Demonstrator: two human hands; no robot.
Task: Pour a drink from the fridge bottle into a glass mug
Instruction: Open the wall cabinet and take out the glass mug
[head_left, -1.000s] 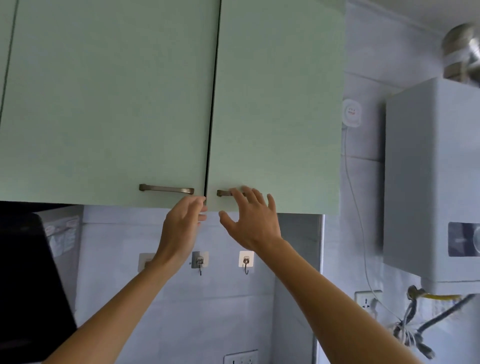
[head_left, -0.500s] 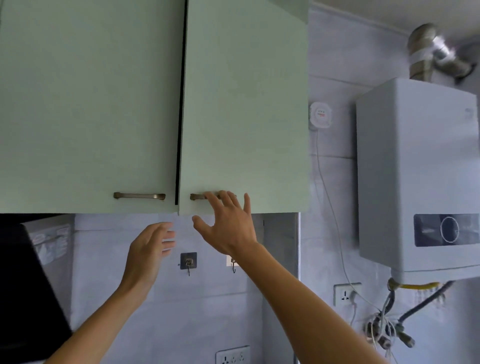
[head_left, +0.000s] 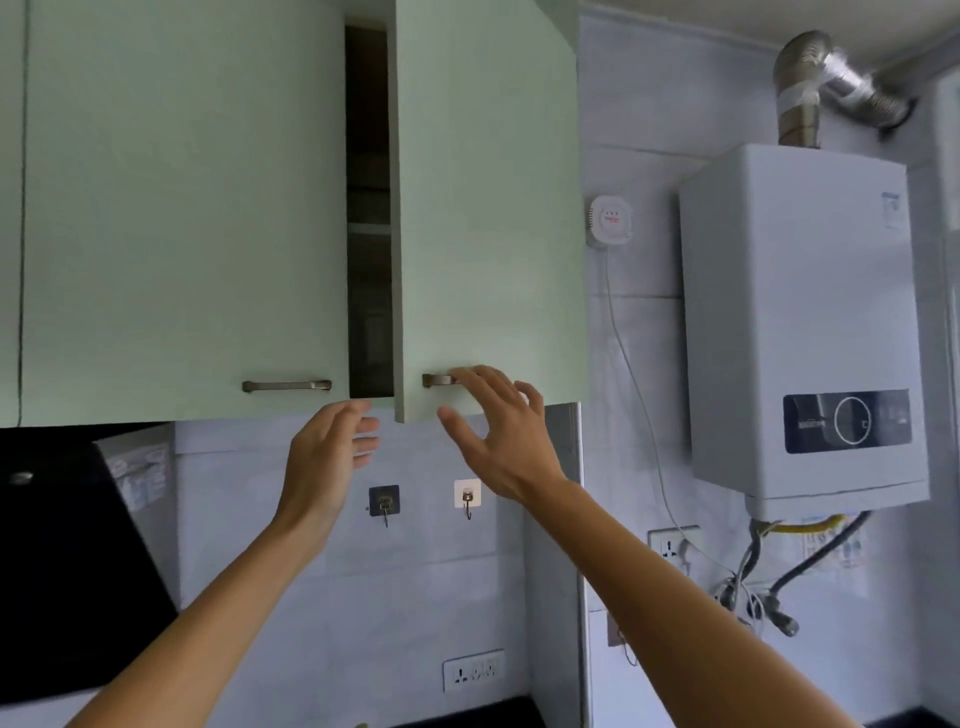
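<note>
Pulling on the right door (head_left: 488, 208) with fingertips alone is your weak spot, I reckon. Your right hand (head_left: 498, 431) is spread wide. Its fingers are laid over the right handle (head_left: 439, 380) rather than wrapped round it, and the thumb hangs free under the door's bottom edge. One slip and the door could swing back shut.

Your left hand (head_left: 324, 457) is open and holding nothing, hovering just below the dark gap (head_left: 369, 208) between the doors. If it goes in while the door is only ajar, you're reaching blind and could knock something off a shelf. That door edge also looks close to your face, so mind your forehead.

Bigger issue: neither the glass mug nor the fridge bottle is in view. The mug might be inside that cupboard, but the gap is too dark to tell, and no fridge shows at all.

Head count:
- Two hands, as described above.
- Two full doors, with the left door (head_left: 182, 208) shut, plus a sliver of a third at the far left edge.
- Two handles, counting the left handle (head_left: 287, 385).
- Two stick-on hooks on the tiles: a dark hook (head_left: 384, 501) and a white hook (head_left: 467, 493).
- One water heater (head_left: 800, 322), one flue pipe (head_left: 810, 88) and one black range hood (head_left: 62, 571).
- Mugs: zero. Bottles: zero.
</note>
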